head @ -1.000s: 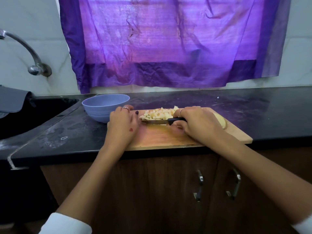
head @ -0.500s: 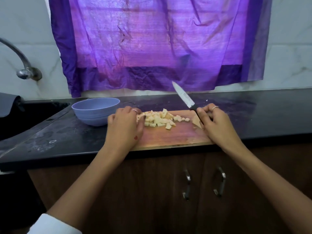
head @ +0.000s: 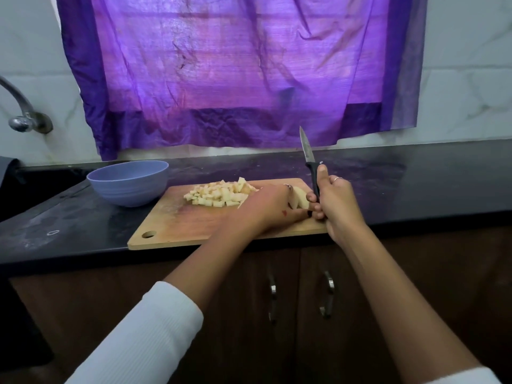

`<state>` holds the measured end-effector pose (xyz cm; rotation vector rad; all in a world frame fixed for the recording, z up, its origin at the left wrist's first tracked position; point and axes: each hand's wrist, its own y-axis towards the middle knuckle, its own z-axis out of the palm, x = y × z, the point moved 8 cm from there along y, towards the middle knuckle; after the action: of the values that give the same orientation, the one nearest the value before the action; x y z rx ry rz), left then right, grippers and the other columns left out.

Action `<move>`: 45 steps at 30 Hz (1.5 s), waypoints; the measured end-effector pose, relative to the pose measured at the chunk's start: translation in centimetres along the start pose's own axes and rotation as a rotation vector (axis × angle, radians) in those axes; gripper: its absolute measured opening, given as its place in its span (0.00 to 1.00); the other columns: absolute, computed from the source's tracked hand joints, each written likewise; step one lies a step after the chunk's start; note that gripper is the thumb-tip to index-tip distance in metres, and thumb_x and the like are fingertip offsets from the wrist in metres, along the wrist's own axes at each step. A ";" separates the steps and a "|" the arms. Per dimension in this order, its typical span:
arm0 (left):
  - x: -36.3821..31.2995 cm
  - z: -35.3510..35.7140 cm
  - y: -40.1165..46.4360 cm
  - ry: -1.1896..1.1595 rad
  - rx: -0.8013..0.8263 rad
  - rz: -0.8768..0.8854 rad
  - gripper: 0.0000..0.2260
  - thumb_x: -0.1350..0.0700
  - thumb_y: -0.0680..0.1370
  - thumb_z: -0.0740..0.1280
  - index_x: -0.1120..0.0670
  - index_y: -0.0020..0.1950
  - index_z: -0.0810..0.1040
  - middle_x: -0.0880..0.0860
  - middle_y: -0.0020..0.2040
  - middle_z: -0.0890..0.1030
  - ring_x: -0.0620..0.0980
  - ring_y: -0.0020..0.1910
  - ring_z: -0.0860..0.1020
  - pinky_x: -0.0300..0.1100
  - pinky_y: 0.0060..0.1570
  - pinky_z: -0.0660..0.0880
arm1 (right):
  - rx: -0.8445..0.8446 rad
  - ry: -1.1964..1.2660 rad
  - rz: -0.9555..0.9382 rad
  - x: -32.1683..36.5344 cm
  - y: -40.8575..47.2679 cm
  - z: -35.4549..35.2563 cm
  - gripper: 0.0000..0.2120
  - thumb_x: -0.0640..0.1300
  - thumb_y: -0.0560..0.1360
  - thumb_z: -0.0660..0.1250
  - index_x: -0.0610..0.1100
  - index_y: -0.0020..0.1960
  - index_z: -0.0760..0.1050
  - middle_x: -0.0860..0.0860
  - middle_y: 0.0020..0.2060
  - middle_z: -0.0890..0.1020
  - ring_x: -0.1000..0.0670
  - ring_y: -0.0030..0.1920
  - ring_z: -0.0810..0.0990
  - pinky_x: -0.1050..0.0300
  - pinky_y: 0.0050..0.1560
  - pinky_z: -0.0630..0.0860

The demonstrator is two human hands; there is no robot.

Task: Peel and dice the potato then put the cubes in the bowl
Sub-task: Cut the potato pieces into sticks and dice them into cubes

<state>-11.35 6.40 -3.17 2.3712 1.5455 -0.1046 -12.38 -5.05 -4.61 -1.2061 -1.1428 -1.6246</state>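
A pile of pale potato cubes (head: 219, 194) lies on the far left part of the wooden cutting board (head: 182, 225). To their right an uncut peeled potato piece (head: 300, 199) rests on the board, and my left hand (head: 273, 207) grips it from the left, hiding part of it. My right hand (head: 335, 200) grips the black handle of a knife (head: 309, 162), blade pointing up, just right of that piece. The empty blue bowl (head: 128, 182) stands on the counter left of the board.
The black counter (head: 415, 184) runs left to right, with a sink (head: 30, 187) and a tap (head: 20, 112) at the far left. A purple curtain (head: 235, 73) hangs on the wall behind. Cabinet doors with two handles (head: 327, 293) are below the counter edge.
My left hand left the cube pile and crossed right to the uncut potato piece. The knife, flat behind the cubes a second ago, now stands upright in my right hand.
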 end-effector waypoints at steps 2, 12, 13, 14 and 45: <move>-0.1 0.0 0.4 -0.020 -0.011 -0.007 0.16 0.43 0.76 0.66 0.56 0.48 0.78 0.53 0.44 0.81 0.52 0.44 0.79 0.50 0.48 0.76 | 0.014 0.014 -0.005 0.0 0.0 0.1 0.18 0.55 0.82 0.55 0.44 0.39 0.65 0.50 0.24 0.70 0.55 0.20 0.63 0.64 0.19 0.58; 1.1 -0.7 0.8 -0.121 -0.154 -0.090 0.16 0.58 0.78 0.63 0.56 0.65 0.76 0.54 0.60 0.80 0.52 0.57 0.78 0.46 0.59 0.75 | 0.049 0.048 -0.040 -0.2 0.3 0.1 0.17 0.54 0.82 0.56 0.42 0.41 0.67 0.51 0.23 0.70 0.55 0.19 0.63 0.64 0.20 0.58; 1.3 -0.8 0.9 -0.123 -0.193 -0.101 0.15 0.59 0.77 0.63 0.55 0.63 0.77 0.54 0.59 0.81 0.52 0.57 0.78 0.47 0.58 0.75 | 0.052 0.042 -0.045 -0.2 0.3 0.1 0.17 0.54 0.82 0.56 0.42 0.41 0.67 0.50 0.23 0.71 0.55 0.19 0.63 0.63 0.20 0.58; 1.4 -0.8 0.9 -0.135 -0.227 -0.115 0.14 0.60 0.77 0.63 0.55 0.62 0.78 0.55 0.57 0.81 0.52 0.57 0.78 0.48 0.58 0.76 | 0.056 0.037 -0.050 -0.2 0.2 0.1 0.17 0.54 0.82 0.56 0.43 0.41 0.67 0.50 0.24 0.71 0.55 0.19 0.63 0.63 0.20 0.58; 8.5 -6.0 -14.6 0.015 -0.362 -0.267 0.18 0.41 0.75 0.68 0.51 0.59 0.82 0.52 0.52 0.84 0.48 0.50 0.80 0.43 0.52 0.76 | 0.376 -0.734 -0.336 3.1 -5.9 5.6 0.04 0.46 0.79 0.62 0.48 0.53 0.69 0.49 0.35 0.78 0.55 0.27 0.70 0.58 0.29 0.63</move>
<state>-21.65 21.05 -2.56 1.8878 1.7151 0.1250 -17.26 1.73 -2.01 -1.4452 -2.0972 -1.1082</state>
